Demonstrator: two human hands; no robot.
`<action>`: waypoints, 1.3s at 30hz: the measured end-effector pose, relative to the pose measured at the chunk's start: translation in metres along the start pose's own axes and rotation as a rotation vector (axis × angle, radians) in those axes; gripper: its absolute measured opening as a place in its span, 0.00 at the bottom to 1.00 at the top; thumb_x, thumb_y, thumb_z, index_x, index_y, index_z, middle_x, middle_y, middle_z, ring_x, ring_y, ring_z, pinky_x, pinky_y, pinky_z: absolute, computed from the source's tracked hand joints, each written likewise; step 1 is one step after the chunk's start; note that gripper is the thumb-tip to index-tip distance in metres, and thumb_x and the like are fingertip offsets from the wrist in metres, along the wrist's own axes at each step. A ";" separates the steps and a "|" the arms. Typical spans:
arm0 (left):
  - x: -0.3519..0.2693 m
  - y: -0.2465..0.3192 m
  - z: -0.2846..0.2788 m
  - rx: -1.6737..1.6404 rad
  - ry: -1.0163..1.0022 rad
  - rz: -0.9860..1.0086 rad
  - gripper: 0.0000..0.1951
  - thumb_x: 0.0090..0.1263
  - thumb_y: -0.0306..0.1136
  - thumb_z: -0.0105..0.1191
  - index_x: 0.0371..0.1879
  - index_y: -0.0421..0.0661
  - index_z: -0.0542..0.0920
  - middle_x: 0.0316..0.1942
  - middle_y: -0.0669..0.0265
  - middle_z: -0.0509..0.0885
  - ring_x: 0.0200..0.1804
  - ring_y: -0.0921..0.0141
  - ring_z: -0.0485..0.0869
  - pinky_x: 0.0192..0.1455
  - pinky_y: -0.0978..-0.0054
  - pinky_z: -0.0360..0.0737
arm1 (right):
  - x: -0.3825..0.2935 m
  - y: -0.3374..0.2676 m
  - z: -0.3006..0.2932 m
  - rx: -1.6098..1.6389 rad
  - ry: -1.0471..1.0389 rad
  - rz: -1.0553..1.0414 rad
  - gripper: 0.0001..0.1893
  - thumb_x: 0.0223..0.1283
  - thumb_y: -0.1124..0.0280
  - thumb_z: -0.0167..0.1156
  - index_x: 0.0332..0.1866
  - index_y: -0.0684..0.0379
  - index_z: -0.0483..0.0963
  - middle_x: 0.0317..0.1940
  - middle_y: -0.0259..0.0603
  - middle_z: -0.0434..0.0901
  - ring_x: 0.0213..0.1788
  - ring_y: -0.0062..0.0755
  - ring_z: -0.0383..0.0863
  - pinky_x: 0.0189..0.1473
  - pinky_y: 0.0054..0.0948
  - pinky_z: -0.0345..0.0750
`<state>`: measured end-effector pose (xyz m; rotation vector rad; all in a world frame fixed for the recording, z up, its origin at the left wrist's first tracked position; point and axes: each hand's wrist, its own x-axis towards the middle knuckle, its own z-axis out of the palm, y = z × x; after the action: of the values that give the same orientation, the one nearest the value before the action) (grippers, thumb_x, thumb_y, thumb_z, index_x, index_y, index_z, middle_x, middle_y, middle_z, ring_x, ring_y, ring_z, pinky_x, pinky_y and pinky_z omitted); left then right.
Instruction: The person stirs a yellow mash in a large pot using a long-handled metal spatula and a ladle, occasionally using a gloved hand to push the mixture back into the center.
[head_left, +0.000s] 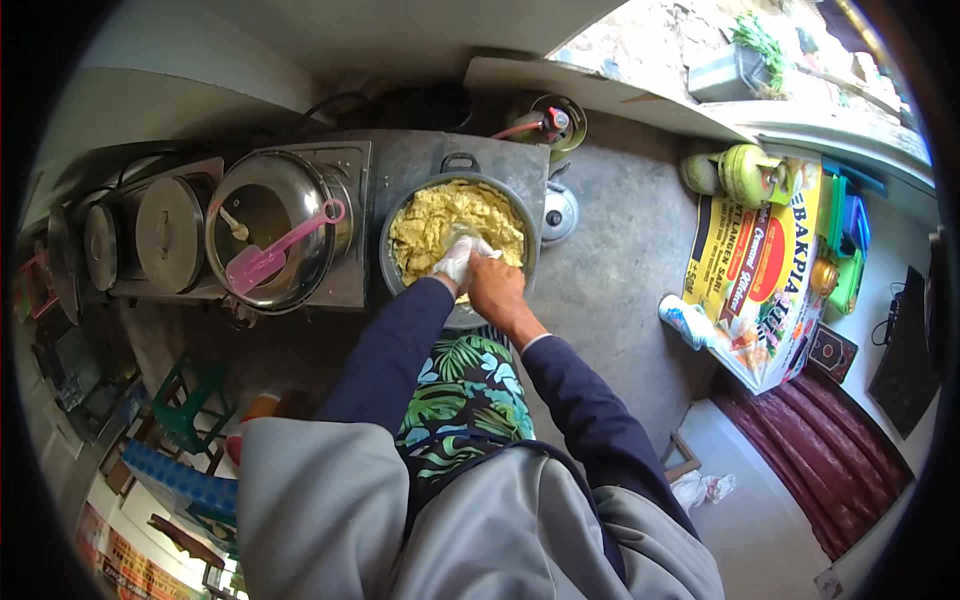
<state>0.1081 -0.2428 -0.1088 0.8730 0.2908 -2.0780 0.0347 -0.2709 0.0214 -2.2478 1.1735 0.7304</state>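
A wide dark metal pan (526, 225) with loop handles holds a thick, lumpy yellow mash (457, 206). Over its near part, my left hand (459, 262) is wrapped in a white cloth or glove and closed around the end of a tool. My right hand (496, 289), bare, is closed at the same spot, against the left. The tool's shape is hard to make out; a pale, blurred part of it (459, 234) dips into the mash, and my fingers hide its handle.
Left of the pan stands a big steel pot (330, 262) with a pink slotted spatula (259, 266) lying across its top. Farther left are lidded pots (169, 234). A kettle (559, 216) and a gas cylinder with a hose (566, 139) are to the right; a banner-covered table (757, 277) stands beyond.
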 end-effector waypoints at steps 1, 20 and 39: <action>0.004 -0.004 -0.003 0.079 0.082 -0.027 0.13 0.62 0.38 0.45 0.21 0.43 0.77 0.24 0.62 0.79 0.30 0.68 0.77 0.37 0.72 0.74 | -0.005 0.003 0.004 0.119 0.048 0.046 0.15 0.56 0.72 0.49 0.49 0.59 0.72 0.27 0.50 0.80 0.30 0.47 0.82 0.30 0.42 0.76; 0.004 0.014 -0.067 0.166 -0.458 0.109 0.23 0.69 0.47 0.32 0.36 0.43 0.78 0.36 0.59 0.82 0.42 0.65 0.79 0.49 0.71 0.72 | 0.023 -0.036 -0.010 0.003 0.063 -0.106 0.08 0.48 0.71 0.55 0.31 0.62 0.78 0.29 0.49 0.82 0.31 0.42 0.85 0.26 0.38 0.79; -0.063 0.026 -0.013 -0.092 -0.145 0.459 0.15 0.68 0.39 0.38 0.31 0.44 0.77 0.32 0.62 0.81 0.36 0.66 0.79 0.41 0.70 0.75 | 0.037 -0.060 -0.028 -0.228 -0.009 -0.210 0.08 0.49 0.71 0.53 0.27 0.59 0.79 0.26 0.46 0.82 0.28 0.42 0.84 0.26 0.35 0.78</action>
<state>0.1597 -0.2138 -0.0735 0.6564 0.0938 -1.6753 0.1096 -0.2792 0.0284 -2.5046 0.8692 0.8231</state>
